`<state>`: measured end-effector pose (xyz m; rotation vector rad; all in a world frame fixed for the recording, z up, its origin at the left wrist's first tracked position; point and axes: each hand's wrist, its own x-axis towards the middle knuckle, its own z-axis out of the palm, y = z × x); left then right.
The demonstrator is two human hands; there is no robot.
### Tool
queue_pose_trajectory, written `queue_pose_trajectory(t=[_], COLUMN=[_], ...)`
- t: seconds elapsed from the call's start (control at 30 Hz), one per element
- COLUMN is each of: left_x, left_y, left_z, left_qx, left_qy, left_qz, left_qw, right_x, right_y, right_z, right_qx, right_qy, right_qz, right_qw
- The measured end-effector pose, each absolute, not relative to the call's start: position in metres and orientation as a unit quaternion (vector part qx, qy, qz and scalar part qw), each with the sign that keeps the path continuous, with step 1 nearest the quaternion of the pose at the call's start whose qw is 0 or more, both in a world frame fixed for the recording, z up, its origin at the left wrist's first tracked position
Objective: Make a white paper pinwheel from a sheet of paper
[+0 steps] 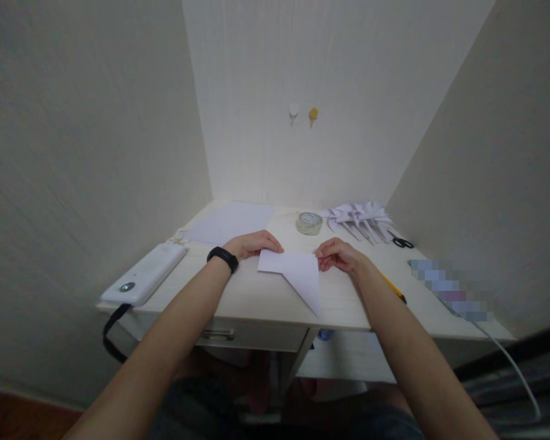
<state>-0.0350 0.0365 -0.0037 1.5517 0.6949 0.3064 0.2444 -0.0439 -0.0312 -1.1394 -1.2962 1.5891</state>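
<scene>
A white sheet of paper folded to a point lies on the pale wooden desk, its tip aimed at the front edge. My left hand, with a black band on the wrist, presses flat on the paper's upper left corner. My right hand pinches the paper's upper right edge with curled fingers.
A stack of plain white sheets lies at the back left, a roll of clear tape behind the paper, several folded paper planes at the back right with black scissors. A white power bank sits at the left edge, a yellow pencil right.
</scene>
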Motion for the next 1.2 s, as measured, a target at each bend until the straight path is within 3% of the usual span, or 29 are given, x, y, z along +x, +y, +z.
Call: queue_pose_trajectory(t=[0.4,1.2], left_x=[-0.061,-0.083], left_y=[0.038,0.023], left_z=[-0.007,-0.012], left_qx=[0.686,0.617], left_qy=[0.302,0.352], left_qz=[0.102,0.248], left_qw=[0.654,0.659], right_x=[0.243,0.239], right_y=[-0.047,-0.047], right_z=[-0.025,-0.025], right_qx=[-0.463,-0.426], right_qy=[-0.522,-0.5], right_qz=[0.62,0.642], right_qw=[0.359,0.394])
